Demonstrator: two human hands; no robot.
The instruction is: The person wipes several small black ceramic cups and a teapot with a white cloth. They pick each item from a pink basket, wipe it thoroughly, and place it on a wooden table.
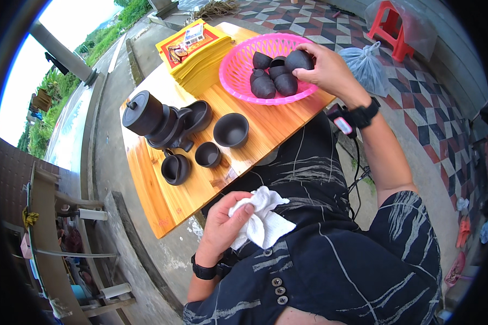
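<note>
My left hand [227, 221] grips a crumpled white cloth [264, 215] in front of my lap. In the pink plastic basket [232, 87], my right hand [321, 67] has its thumb and fingers around a dark rounded cup [299, 61]. Several other small dark cups [262, 86] lie beside it. On the wooden table [154, 207] stand a dark lidded teapot on a stand [146, 115] with a bowl-like part [199, 115] at its side, a larger dark bowl [231, 130], a small cup [208, 154] and a small dark pitcher [175, 169].
A thick stack of yellow paper [203, 61], with glasses [177, 53] and a small packet [194, 34] on top, stands left of the basket. Beyond the table are a tied plastic bag [364, 67] and a red stool [390, 32] on patterned tiles. A cable [356, 162] hangs from my right wrist.
</note>
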